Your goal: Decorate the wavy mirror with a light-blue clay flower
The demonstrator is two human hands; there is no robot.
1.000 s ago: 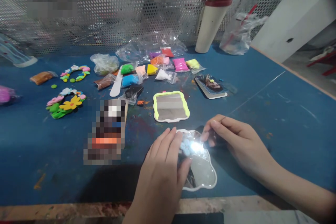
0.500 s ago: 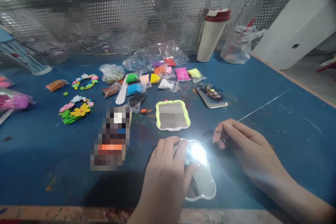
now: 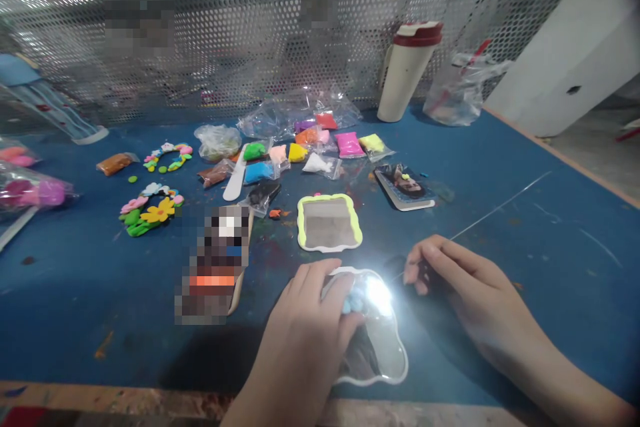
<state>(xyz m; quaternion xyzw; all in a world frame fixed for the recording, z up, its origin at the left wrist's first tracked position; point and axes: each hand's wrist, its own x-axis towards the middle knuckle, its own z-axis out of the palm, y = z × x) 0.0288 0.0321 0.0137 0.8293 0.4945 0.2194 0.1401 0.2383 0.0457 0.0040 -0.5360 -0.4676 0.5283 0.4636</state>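
On a blue table [image 3: 480, 177], a left hand [image 3: 307, 323], fingers curled, grip unclear, and a pinching right hand [image 3: 465, 273] frame a white-rimmed mirror [image 3: 386, 343], partly under the left; the pinch holds a slender rod [image 3: 500, 206] near pale-blue clay [image 3: 353, 302]; bracing the mirror likely sharpens control.

And there's the cream tumbler [image 3: 406, 80] with its dark red lid, up against the perforated metal screen [image 3: 240, 47]! Just beside it, a clear bag [image 3: 453, 100] with a red straw [image 3: 477, 55] poking out. Far left, a blue-topped, striped cup [image 3: 57, 107]; far right, a white pillar [image 3: 560, 73] beyond the table's edge.
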